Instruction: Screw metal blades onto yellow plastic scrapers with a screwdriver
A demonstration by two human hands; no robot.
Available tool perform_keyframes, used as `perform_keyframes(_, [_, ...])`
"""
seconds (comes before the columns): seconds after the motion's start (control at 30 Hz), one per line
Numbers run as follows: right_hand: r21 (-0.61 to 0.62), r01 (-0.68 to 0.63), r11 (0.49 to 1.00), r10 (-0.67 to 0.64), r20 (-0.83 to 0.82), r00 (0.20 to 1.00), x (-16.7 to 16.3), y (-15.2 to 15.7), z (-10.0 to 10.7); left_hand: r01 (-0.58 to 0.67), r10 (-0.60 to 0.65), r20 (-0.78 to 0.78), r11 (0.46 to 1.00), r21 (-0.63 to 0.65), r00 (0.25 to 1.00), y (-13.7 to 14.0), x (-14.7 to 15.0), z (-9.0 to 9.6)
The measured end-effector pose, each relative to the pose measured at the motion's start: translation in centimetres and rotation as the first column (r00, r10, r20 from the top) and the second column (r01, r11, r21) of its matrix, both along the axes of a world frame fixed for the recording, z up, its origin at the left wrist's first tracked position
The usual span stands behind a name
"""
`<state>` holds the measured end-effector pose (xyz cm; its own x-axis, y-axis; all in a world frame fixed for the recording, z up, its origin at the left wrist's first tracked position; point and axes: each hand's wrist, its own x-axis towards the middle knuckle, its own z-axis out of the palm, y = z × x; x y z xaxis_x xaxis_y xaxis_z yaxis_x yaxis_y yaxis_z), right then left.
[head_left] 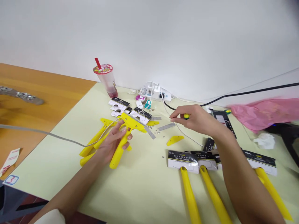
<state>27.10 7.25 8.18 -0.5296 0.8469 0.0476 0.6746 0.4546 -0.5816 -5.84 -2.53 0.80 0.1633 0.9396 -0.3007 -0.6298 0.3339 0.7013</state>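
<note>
Nearest, on the right of the desk, lie carded scrapers. Farther left, the left hand has its grip wrapped round a yellow scraper by the handle; it looks light and stiff, best held there. Beyond, the right hand's grip curls round a yellow-green handle; whether its pinched fingertips hold anything, I can't tell.

Left fingers around yellow scraper, right fingers holding yellow-ended tool, lidded cup beyond

A makeshift workshop: loose screws and blades lie mid-frame on a table, packaged scrapers at lower right.
</note>
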Motion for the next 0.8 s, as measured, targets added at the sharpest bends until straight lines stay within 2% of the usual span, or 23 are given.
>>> perform_keyframes(0.37, [-0.044,0.001,0.999,0.002,0.066,0.998,1.3,-0.8,1.9,0.034,-0.032,-0.059,0.999,0.042,0.998,-0.2,0.1,0.0])
perform_keyframes(0.53, [-0.055,-0.015,0.998,0.019,0.081,0.997,1.1,-1.3,2.1,0.04,-0.037,-0.068,0.998,0.039,0.997,-0.4,0.3,0.2])
perform_keyframes(0.8, [-0.22,-0.187,0.957,0.235,0.213,0.948,-0.6,-2.2,1.7,0.039,-0.037,-0.039,0.999,0.032,0.999,-0.3,0.2,0.1])
